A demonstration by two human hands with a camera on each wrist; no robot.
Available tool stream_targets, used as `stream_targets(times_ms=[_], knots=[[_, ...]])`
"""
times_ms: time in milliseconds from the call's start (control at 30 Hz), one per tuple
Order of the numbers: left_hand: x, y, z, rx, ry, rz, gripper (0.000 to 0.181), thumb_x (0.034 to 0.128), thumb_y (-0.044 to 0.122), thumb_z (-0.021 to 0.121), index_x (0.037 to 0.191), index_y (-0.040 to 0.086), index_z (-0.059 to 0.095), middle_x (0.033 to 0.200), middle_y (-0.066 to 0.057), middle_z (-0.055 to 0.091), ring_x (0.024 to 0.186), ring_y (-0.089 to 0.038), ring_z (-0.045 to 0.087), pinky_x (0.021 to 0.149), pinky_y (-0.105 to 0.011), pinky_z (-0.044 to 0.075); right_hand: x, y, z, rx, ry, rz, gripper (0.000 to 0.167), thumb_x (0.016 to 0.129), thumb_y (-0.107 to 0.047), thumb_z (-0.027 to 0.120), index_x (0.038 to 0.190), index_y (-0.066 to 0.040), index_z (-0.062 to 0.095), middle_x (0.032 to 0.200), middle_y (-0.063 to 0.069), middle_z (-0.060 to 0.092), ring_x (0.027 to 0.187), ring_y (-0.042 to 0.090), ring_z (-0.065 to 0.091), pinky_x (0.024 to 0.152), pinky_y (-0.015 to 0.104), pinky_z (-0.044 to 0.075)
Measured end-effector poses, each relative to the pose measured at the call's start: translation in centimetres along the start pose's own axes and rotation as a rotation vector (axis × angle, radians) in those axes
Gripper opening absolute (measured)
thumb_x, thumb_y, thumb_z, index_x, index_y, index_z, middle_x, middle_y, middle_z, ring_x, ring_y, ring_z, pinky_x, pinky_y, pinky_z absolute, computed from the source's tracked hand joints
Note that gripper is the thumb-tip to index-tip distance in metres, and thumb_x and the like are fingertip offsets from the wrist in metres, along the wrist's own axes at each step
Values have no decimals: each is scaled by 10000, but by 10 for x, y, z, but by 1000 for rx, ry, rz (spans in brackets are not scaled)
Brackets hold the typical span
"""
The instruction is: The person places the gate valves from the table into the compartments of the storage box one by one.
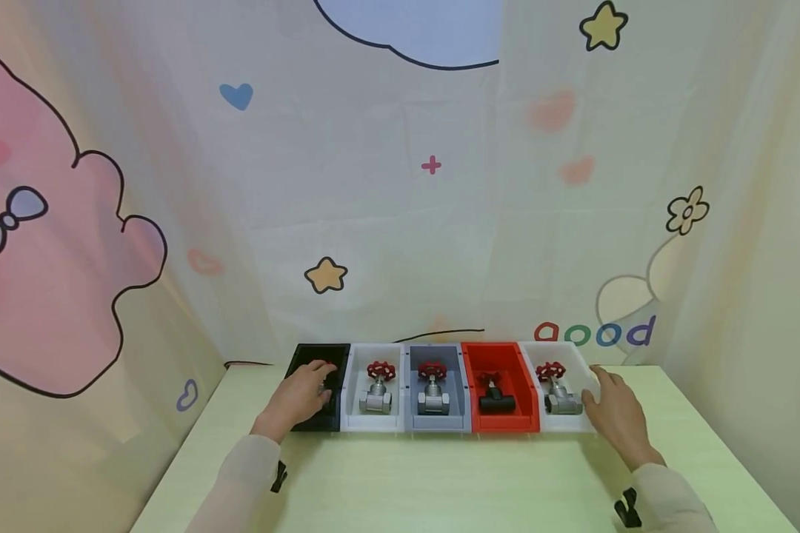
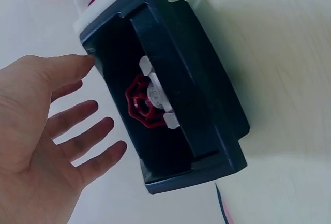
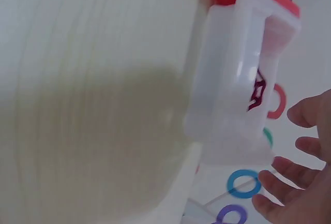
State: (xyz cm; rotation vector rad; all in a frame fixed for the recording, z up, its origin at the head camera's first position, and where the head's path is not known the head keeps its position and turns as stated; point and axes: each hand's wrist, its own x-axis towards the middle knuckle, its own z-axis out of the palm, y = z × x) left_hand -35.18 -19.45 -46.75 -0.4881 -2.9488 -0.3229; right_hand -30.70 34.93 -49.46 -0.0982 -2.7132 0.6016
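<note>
My left hand [image 1: 298, 396] hovers over the black bin [image 1: 316, 427] at the row's left end. In the left wrist view its fingers are spread and hold nothing. Inside that bin lies a valve [image 2: 158, 95] with a red handwheel and a metal body. At the other end, my right hand [image 1: 618, 414] is beside the outer side of a white bin [image 1: 567, 423], fingers loosely bent around nothing; whether they touch the bin I cannot tell. This white bin holds a metal valve [image 1: 563, 402] with a red handwheel.
Between them stand another white bin [image 1: 373, 424] and a grey bin [image 1: 438, 423], each with a metal, red-wheeled valve, and a red bin [image 1: 505, 424] with a black-bodied valve [image 1: 497, 400]. The joined row sits on a pale table [image 1: 440, 481], before a printed curtain [image 1: 400, 222].
</note>
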Motion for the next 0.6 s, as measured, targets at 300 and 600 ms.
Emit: stream_targets(times_ms=[300, 600], knots=[[-5, 11, -11, -17, 62, -8, 527, 949, 289, 641, 1429, 119, 505, 1470, -153, 482, 1318, -362, 493, 1038, -539, 441, -2, -35, -12, -20, -6, -76, 572, 948, -248, 568, 1429, 28, 431, 1429, 347, 407, 1261, 556, 395, 1010, 701, 335], [-13, 31, -18, -19, 122, 7, 568, 940, 354, 641, 1447, 142, 495, 1492, -140, 470, 1360, -377, 451, 1089, -553, 384, -6, -54, -16, -77, -10, -176, 626, 927, -351, 609, 1428, -9, 457, 1491, 324, 365, 1350, 548, 307, 1077, 711, 232]])
